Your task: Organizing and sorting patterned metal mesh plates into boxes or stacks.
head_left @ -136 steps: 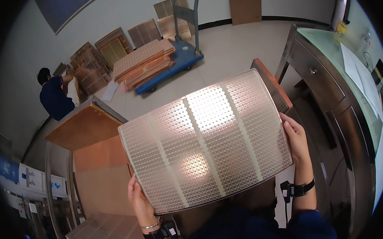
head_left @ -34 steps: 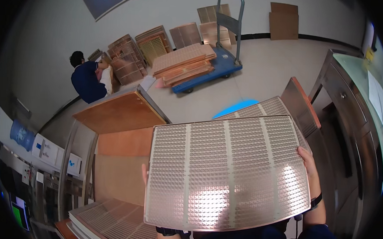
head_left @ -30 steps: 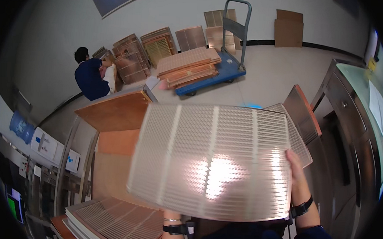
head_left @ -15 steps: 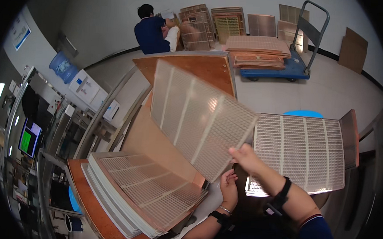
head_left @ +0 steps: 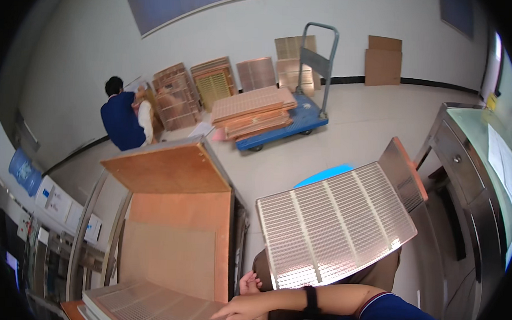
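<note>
My right hand [head_left: 235, 309] reaches across to the lower left, its fingers stretched out at the near right edge of a stack of thin copper-coloured grid panels [head_left: 144, 306]. The lower edge of the picture cuts this stack off. Close behind it, my left hand [head_left: 250, 283] is held up beside my leg, fingers loosely curled and apart, with nothing in it. To the right, a copper-coloured grid panel [head_left: 335, 222] with pale stripes lies tilted over my knees. A plain copper-toned plate [head_left: 403, 170] stands upright at its far right edge.
An open wooden case [head_left: 168, 175] stands beyond the left stack. Behind it sits a person [head_left: 122, 118]. A blue trolley [head_left: 284, 126] carries copper panels, with more leaning on the wall. A blue round seat [head_left: 325, 174] shows behind the right panel; a metal desk [head_left: 453, 153] stands right.
The grid panel my right hand held raised is no longer in the air. That hand has moved left to the stack. The whole view has swung right.
</note>
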`<action>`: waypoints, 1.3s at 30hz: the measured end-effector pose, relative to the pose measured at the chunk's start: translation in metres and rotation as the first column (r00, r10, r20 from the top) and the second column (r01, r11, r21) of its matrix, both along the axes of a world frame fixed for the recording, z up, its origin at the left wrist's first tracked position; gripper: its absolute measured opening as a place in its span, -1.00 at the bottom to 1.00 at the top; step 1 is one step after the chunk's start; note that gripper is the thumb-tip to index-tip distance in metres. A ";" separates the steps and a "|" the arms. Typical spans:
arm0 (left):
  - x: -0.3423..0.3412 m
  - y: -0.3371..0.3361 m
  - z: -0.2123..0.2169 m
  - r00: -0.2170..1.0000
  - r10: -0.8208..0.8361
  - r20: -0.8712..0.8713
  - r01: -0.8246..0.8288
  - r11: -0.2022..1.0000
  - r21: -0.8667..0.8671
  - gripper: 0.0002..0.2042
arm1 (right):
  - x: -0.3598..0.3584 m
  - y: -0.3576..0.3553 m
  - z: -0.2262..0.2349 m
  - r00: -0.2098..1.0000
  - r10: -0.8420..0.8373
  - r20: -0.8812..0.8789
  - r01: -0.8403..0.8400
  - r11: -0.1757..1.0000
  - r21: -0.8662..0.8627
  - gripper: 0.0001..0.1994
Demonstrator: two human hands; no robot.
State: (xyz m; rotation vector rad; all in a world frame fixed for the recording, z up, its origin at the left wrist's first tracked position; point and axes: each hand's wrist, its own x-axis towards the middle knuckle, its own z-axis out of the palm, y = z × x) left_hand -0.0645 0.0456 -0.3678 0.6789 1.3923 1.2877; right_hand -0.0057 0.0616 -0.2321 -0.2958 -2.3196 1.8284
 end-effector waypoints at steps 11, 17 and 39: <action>0.021 0.039 0.083 0.971 -0.211 0.115 0.197 0.973 0.123 -0.74 | 0.326 -0.047 -0.008 -0.236 -0.959 -0.157 0.762 -0.283 0.582 -0.69; 0.047 0.053 0.076 0.936 -0.315 -0.154 0.317 0.948 -0.017 -0.68 | 0.402 -0.110 -0.064 -0.603 -0.788 -0.125 0.424 -0.449 0.787 -0.56; 0.049 0.036 0.159 0.945 -0.316 0.081 0.283 0.918 0.277 -0.71 | 0.409 -0.146 0.018 -0.494 -0.868 -0.044 0.811 -0.443 -0.382 -0.62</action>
